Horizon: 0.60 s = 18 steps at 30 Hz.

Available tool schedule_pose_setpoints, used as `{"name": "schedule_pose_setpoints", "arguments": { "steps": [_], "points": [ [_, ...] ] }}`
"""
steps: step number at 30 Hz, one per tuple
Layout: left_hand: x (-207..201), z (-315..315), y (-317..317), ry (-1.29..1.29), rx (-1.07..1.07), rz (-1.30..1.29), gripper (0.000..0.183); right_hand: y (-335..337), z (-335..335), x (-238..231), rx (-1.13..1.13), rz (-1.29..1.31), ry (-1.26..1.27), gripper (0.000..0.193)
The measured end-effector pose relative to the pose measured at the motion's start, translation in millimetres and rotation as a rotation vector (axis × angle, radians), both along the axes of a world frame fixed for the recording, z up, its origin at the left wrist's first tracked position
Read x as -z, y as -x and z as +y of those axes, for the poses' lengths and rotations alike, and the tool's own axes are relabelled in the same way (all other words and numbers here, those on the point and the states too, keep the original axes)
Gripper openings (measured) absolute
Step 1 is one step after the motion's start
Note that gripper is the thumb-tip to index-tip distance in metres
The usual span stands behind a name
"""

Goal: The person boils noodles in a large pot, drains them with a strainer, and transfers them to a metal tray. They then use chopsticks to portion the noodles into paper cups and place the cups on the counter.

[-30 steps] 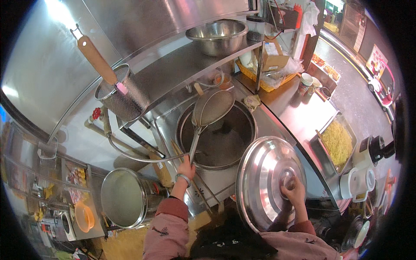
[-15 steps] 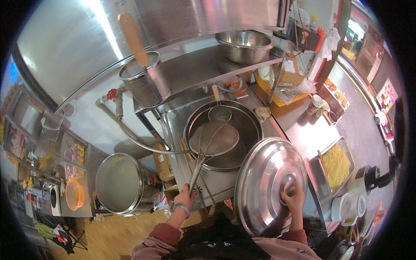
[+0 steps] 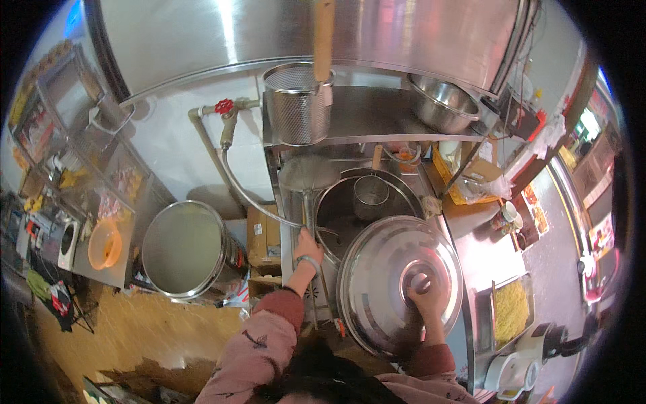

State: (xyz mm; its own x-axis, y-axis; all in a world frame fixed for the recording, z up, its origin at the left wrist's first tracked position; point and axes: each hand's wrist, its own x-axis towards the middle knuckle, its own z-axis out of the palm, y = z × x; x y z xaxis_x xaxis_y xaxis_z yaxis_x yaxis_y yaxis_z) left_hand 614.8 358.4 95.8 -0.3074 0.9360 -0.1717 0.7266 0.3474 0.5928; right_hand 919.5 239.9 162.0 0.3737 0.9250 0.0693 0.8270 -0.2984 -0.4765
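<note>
two hands: left hand point(image 3: 308, 244) gripping one skimmer point(image 3: 309, 174) handle, right hand point(image 3: 425, 296) clasping one lid point(image 3: 400, 283) knob

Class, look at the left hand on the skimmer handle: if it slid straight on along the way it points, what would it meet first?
Probably the skimmer head itself, just ahead of the left hand, beside the pot rim; beyond it stands the shelf wall. Depth is unclear.
</note>
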Motion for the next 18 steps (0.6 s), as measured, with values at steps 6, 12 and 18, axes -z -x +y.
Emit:
{"name": "schedule_pose_setpoints", "arguments": {
  "steps": [6,12,18],
  "points": [
    [6.6,31.0,-5.0,0.149,-0.026,-0.104,0.073,7.3,-23.3,-6.4,-0.073,0.007,-0.127,0.059],
    [28.1,10.1,14.2,-0.010,0.138,-0.357,0.081,40.1,-63.9,-33.7,-0.142,0.007,-0.276,0.057],
    [72.2,-83.8,93.8,-0.139,0.219,-0.830,0.039,120.0,-100.4,-63.8,-0.133,-0.002,-0.126,0.061]
  ]
}}
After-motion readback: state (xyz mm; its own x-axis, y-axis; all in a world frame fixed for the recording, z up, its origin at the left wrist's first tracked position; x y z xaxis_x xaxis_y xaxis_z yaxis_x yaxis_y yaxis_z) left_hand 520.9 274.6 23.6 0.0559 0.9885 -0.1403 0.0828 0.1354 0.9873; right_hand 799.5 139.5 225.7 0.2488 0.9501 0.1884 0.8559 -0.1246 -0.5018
